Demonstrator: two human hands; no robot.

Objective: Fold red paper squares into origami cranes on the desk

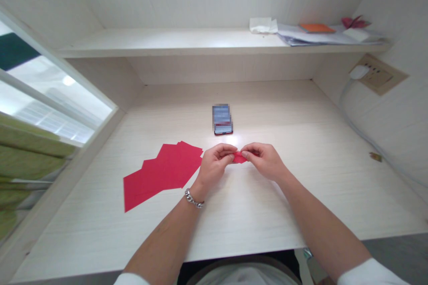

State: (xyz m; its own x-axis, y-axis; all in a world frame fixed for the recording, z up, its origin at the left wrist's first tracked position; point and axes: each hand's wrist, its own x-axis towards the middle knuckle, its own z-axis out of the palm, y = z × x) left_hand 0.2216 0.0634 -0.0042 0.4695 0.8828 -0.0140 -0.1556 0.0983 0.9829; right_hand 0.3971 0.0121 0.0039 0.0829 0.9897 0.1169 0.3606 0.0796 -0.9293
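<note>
My left hand (214, 164) and my right hand (264, 160) meet over the middle of the pale wooden desk (301, 196). Both pinch a small folded piece of red paper (239, 157) between thumb and fingers; most of it is hidden by the fingers. A silver chain bracelet (194, 199) sits on my left wrist. Just left of my left hand lies a fanned stack of red paper sheets (160, 173), flat on the desk.
A phone (222, 119) lies face up behind my hands. The shelf (167, 42) above holds white tissue (262, 25), papers with an orange pad (316, 28) and a red folded paper shape (354, 22). A wall socket with a white charger (359, 72) is at the right; a window at the left.
</note>
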